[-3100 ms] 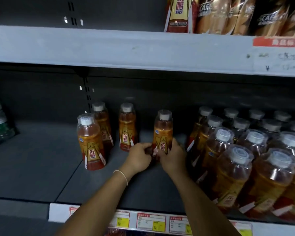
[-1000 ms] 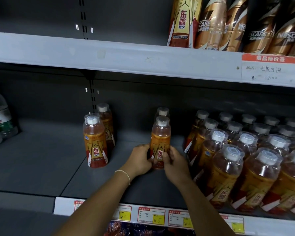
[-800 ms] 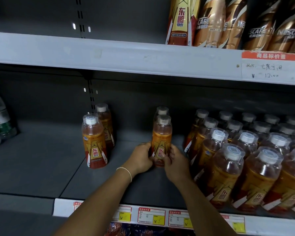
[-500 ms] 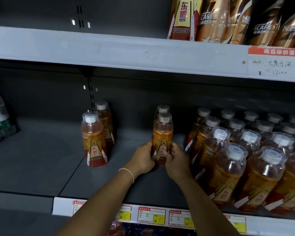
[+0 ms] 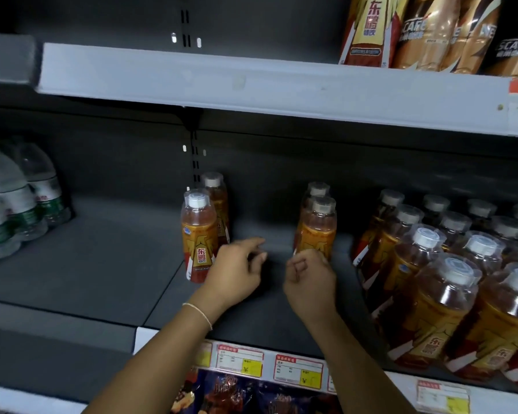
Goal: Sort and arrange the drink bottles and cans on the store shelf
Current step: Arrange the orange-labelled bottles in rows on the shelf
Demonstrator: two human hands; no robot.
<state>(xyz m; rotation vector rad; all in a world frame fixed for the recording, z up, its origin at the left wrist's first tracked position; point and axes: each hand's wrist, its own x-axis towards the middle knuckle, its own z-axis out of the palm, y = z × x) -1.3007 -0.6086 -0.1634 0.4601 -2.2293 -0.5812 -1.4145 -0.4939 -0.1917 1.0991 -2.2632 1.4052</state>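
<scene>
Two amber drink bottles with white caps stand in a line at mid-shelf, the front one (image 5: 319, 225) hiding most of the one behind (image 5: 317, 189). My right hand (image 5: 310, 279) hovers just in front of the front bottle's base, fingers loosely curled, holding nothing. My left hand (image 5: 237, 270) is open with fingers spread, between that pair and another pair on the left: a front bottle (image 5: 198, 234) and one behind it (image 5: 217, 198). My left hand's wrist overlaps the left front bottle's lower right edge.
A dense block of the same amber bottles (image 5: 431, 279) fills the shelf's right side. Clear water bottles (image 5: 18, 198) stand at far left. The upper shelf (image 5: 251, 85) carries tall drink bottles (image 5: 368, 28). Price tags (image 5: 298, 369) line the front edge.
Both hands have let go of the middle front bottle and pulled back. My left hand has swung left toward the left pair. The view has shifted left.
</scene>
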